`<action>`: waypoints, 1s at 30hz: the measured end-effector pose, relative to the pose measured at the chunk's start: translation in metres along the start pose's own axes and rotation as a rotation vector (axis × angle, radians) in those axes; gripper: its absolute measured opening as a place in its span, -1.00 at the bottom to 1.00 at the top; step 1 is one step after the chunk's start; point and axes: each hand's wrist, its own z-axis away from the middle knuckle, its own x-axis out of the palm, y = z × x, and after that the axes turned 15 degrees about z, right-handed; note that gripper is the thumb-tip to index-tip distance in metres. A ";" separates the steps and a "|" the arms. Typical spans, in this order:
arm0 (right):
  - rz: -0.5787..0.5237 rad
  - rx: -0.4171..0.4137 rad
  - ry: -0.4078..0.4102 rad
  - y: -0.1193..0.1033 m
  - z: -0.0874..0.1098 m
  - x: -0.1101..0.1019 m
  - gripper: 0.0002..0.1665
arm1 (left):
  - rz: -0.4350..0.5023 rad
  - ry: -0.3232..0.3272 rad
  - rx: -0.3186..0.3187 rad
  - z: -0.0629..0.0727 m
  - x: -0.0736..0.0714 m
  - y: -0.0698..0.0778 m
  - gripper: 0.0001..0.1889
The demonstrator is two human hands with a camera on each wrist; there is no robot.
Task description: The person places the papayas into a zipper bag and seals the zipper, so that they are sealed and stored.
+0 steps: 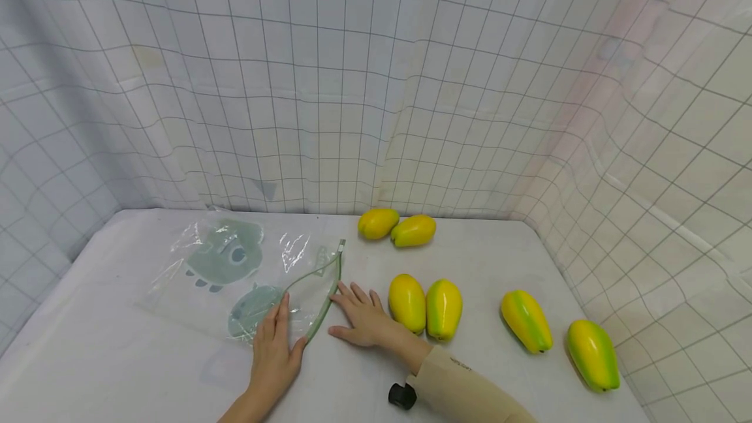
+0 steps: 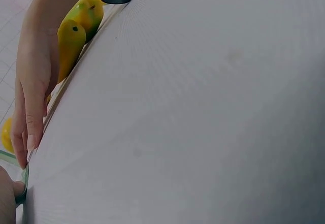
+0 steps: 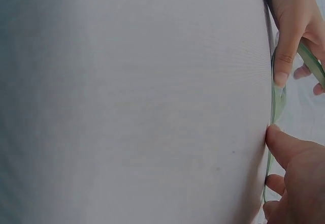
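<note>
A clear plastic zip bag point(image 1: 176, 292) with pale green cartoon prints lies flat on the table, its green-edged mouth facing right and the two rims spread apart. My left hand point(image 1: 275, 351) rests on the bag at its mouth, fingers straight, the thumb at the near end of the green rim point(image 1: 324, 309). Fingertips of my right hand point(image 1: 363, 320) touch that rim from the right, with the fingers extended and spread. The right wrist view shows the left thumb point(image 3: 283, 74) and the right hand point(image 3: 304, 178) along the green edge. Neither hand grips anything.
Just right of my right hand lie two yellow-green mango-like fruits point(image 1: 407, 303). Another pair point(image 1: 378, 223) sits at the back edge, and two more point(image 1: 526, 321) lie towards the right. A black round object point(image 1: 402, 396) is by the right sleeve. Gridded white curtains point(image 1: 329, 83) surround the table.
</note>
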 end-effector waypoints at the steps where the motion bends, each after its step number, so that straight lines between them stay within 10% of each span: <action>1: 0.001 -0.001 -0.001 0.000 0.000 0.000 -0.23 | 0.002 0.001 -0.003 0.000 0.000 0.000 0.06; 11: -0.063 0.002 0.082 -0.001 0.010 -0.010 -0.22 | 0.023 0.009 -0.015 -0.003 0.001 -0.002 0.06; 30: -0.321 0.257 0.614 0.045 0.083 -0.047 -0.19 | 0.036 0.038 -0.026 -0.005 0.003 -0.001 0.09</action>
